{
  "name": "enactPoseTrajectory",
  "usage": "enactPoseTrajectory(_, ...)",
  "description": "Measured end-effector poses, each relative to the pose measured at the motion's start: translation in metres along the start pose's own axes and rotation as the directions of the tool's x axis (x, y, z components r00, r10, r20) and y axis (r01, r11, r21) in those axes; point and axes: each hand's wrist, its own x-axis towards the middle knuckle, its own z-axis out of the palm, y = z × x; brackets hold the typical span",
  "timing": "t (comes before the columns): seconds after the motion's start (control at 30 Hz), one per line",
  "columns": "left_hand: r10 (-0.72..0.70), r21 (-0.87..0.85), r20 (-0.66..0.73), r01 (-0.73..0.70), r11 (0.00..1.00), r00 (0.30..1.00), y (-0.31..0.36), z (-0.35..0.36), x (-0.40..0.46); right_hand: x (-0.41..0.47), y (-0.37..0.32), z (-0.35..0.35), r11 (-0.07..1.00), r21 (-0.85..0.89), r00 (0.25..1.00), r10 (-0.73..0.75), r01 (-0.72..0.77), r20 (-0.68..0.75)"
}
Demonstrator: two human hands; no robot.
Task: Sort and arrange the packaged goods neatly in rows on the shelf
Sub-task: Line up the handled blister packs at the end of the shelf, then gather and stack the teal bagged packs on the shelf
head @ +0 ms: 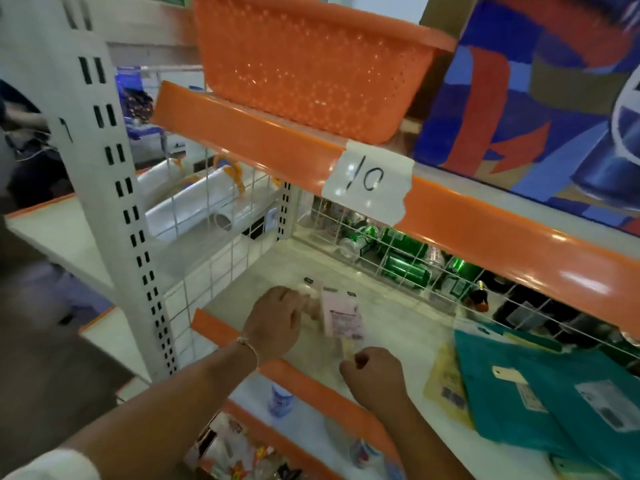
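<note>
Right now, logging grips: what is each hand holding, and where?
Left hand holds the pink packet by its left edge; right hand: cannot tell.

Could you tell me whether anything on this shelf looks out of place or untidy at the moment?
Yes. Behind the wire grid at the back, green cans lie tumbled on their sides rather than upright. On the right, teal packages overlap askew on a yellow packet, forming no row.
</note>
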Motion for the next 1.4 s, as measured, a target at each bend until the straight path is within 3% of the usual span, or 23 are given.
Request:
enactPoseTrajectory(0.13,-0.036,-0.010,0.082,0.037,0.999,0.996,-0.017,0.010,-0.008,0.011,-0.020,0.016,1.000,0.011,1.000,0.009,-0.009,-0.016)
enactPoseTrajectory(0.4,0.005,0.037,0.109,-0.009,0.999,0.994,-0.019,0.017,-0.011,0.027,-0.039,0.036,0.999,0.047,0.996,0.005,-0.001,-0.086)
enactPoseTrajectory(0.7,0.026,0.077,0.129,-0.036,0.996,0.991,-0.017,0.015,-0.010,0.012,-0.021,0.030,0.982,0.184,0.972,0.070,-0.028,-0.224)
enactPoseTrajectory(0.8,0.053,0.016,0.106,-0.055,0.998,0.993,-0.008,0.009,-0.008,0.006,-0.009,0.016,0.979,0.197,0.965,0.107,-0.059,-0.240)
enactPoseTrajectory(0.93,0.289,-0.174,0.058,-0.276,0.945,0.956,0.047,-0.006,0.003,-0.005,0.018,-0.012,0.961,0.247,0.939,0.195,-0.125,-0.283)
enactPoseTrajectory(1.03,0.371,-0.212,0.028,-0.357,0.910,0.928,0.106,-0.001,0.003,-0.017,0.041,-0.039,0.907,0.393,0.885,0.301,-0.152,-0.355)
enactPoseTrajectory(1.3,0.570,-0.253,0.195,-0.520,0.816,0.798,0.233,0.061,-0.006,-0.069,0.132,-0.116,0.798,0.564,0.804,0.470,-0.212,-0.364)
enactPoseTrajectory(1.4,0.590,-0.245,0.231,-0.540,0.805,0.774,0.276,0.079,-0.015,-0.089,0.166,-0.137,0.701,0.659,0.777,0.564,-0.273,-0.278)
